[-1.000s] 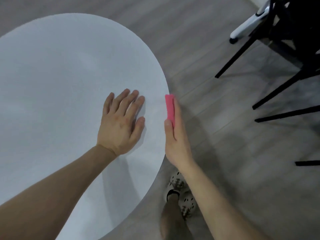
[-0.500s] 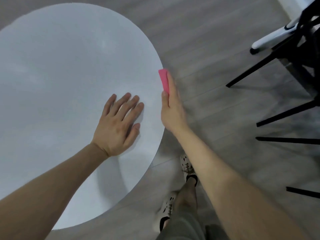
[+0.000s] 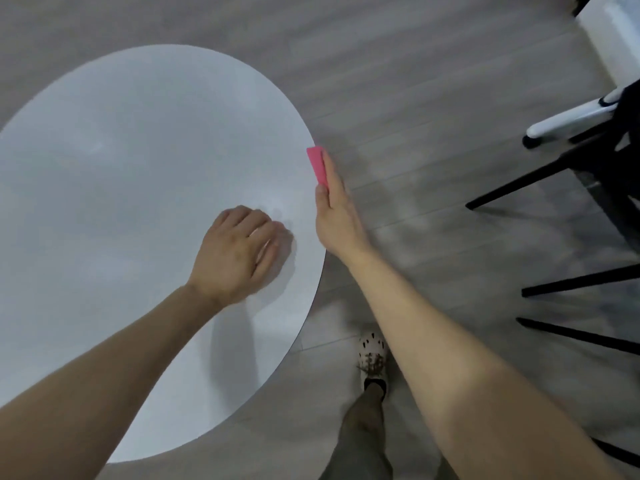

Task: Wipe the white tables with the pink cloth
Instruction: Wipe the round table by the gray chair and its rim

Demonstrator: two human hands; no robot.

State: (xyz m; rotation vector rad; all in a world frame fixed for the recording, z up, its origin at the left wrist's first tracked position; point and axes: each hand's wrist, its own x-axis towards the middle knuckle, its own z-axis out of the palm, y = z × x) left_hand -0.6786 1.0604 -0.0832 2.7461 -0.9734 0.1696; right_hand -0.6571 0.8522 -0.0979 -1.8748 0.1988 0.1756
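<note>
A round white table (image 3: 138, 161) fills the left of the head view. My left hand (image 3: 239, 251) rests on its top near the right rim, fingers curled under and holding nothing. My right hand (image 3: 341, 220) is at the table's right edge, fingers straight. It pinches a folded pink cloth (image 3: 317, 164) between thumb and fingers, and the cloth lies against the rim. Most of the cloth is hidden behind the fingers.
Grey wood-look floor surrounds the table. Black chair legs (image 3: 519, 185) stand to the right, with a white leg or bar (image 3: 568, 123) beyond them. My foot in a white patterned shoe (image 3: 372, 358) stands just right of the table's near edge.
My right hand has slid the pink cloth farther along the table's rim, away from me. My left hand's fingers, flat on the top before, have curled under. The view has shifted.
</note>
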